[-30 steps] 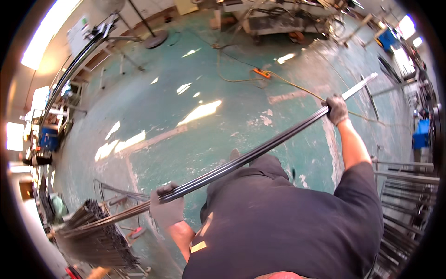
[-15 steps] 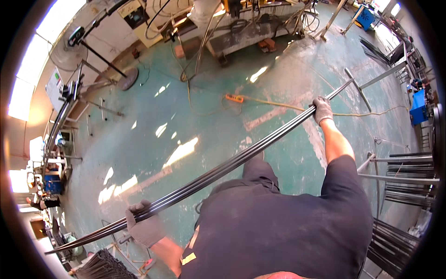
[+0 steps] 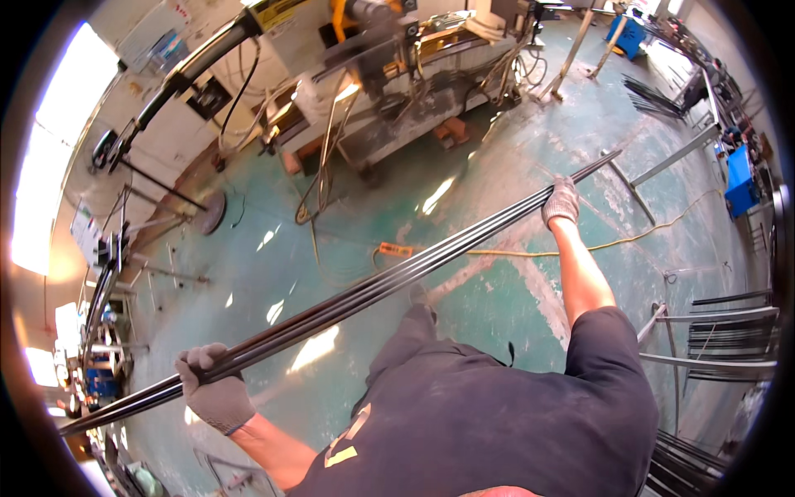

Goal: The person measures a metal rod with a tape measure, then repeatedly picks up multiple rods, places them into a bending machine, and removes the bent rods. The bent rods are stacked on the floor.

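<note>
**Two-handed carry of a long rod bundle**

We close both gloved hands fully around the bundle of long dark metal rods [image 3: 364,294], left hand [image 3: 214,389] near one end, right hand [image 3: 562,201] towards the other. Held level across the body above the green floor [image 3: 273,248], the bundle should sag least with grips wide and its ends clear of the grey machine [image 3: 397,74].
</note>
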### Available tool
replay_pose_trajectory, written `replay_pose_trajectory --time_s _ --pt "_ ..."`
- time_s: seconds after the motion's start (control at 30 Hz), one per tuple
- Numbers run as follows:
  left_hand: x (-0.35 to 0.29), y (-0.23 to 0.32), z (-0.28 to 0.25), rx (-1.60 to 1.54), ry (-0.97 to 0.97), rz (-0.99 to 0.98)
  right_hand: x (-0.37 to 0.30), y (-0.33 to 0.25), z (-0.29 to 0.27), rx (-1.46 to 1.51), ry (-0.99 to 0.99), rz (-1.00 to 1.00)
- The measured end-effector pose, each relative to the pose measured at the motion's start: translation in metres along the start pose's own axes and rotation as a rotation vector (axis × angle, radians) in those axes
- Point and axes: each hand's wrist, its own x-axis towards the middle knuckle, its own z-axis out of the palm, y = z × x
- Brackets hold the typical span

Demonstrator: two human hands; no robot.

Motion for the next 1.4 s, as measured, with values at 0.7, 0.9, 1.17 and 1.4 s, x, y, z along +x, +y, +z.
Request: replay_pose_trajectory --time_s 0.7,0.9,1.17,1.4 --pt "0.278 -0.345 0.198 0.163 -0.202 -0.108 0.409 -0.121 0.069 2.001 -0.251 0.576" --pt "0.328 -0.444 0.252 0.298 -0.018 -0.055 0.536 -0.139 0.07 1.924 -0.225 0.591" --pt "0.401 -0.486 0.288 0.557 0.201 -0.064 0.647 -0.205 0.073 1.886 -0.076 0.612" --pt "0.466 -0.521 0.303 0.661 0.165 -0.047 0.732 -0.225 0.113 1.741 -0.095 0.531"
